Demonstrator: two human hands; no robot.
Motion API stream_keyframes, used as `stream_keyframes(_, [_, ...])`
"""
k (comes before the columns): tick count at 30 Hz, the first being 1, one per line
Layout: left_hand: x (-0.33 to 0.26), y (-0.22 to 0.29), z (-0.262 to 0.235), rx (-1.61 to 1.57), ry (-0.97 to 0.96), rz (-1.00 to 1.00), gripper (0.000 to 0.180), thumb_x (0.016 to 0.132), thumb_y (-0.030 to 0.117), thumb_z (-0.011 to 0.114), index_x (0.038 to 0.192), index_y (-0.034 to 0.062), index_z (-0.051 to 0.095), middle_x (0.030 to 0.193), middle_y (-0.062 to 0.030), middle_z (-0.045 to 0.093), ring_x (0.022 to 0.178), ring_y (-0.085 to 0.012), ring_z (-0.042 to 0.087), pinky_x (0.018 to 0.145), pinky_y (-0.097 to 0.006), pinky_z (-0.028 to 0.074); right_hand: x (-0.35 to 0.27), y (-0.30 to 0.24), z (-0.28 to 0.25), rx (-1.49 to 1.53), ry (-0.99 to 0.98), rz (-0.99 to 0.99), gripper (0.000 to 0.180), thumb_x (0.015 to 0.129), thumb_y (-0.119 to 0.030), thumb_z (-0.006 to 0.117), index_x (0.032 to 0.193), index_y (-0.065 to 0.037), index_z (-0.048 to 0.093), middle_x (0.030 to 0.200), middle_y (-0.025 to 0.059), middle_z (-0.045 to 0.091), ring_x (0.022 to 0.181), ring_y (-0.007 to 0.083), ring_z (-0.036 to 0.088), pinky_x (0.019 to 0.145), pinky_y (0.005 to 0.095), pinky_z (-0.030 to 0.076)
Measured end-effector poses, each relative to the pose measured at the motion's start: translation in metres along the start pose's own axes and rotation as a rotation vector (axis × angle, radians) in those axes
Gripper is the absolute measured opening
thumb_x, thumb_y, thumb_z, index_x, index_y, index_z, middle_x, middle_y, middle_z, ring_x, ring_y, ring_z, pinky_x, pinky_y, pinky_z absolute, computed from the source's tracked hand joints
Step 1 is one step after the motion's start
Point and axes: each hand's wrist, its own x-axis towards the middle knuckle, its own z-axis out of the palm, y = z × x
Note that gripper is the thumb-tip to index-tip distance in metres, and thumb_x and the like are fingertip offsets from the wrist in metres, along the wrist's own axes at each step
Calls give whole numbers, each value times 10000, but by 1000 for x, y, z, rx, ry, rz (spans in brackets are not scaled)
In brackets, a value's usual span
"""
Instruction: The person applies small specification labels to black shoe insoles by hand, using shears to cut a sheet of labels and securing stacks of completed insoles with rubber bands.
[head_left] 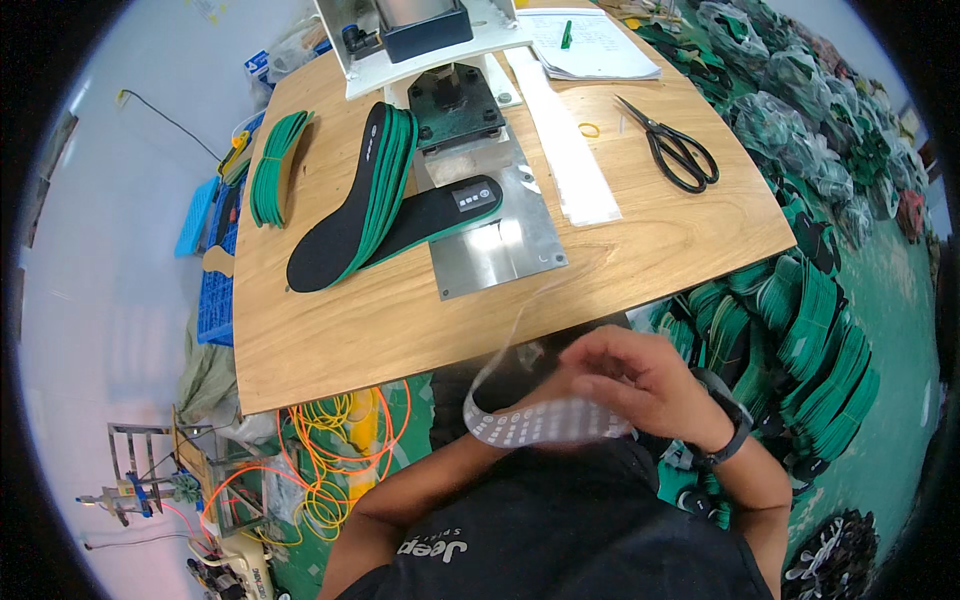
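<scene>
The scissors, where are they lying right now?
In the head view, the black-handled scissors lie on the right side of the wooden table, just right of a yellow rubber band and below the stack of white papers.

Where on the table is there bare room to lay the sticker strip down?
Bare wood along the near table edge, in front of the insole stack and metal plate. Another patch lies between the white strip and scissors. The far end around the press is crowded.
</scene>
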Motion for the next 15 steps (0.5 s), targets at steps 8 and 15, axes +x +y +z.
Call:
stream_keyframes(8, [-11, 13, -7, -325, -11, -45, 582, 808, 286, 692, 1253, -10, 463, 1182, -168, 563, 1133, -234, 530, 970, -362, 431, -18, 14, 14, -609, 319, -487, 292, 706, -44, 741, 957, -32, 593, 865, 105, 586, 734, 264, 605, 573, 318, 487])
stream_keyframes(15, [-17, 49, -37, -396, 855, -38, 349, 938, 152, 413, 1225, -42, 455, 997, -197, 631, 882, -249, 633, 830, -367, 508, -51, 32, -2, -816, 308, -534, 251, 705, -43, 728, 927, -36, 611, 843, 90, 572, 645, 242, 583, 498, 308, 459])
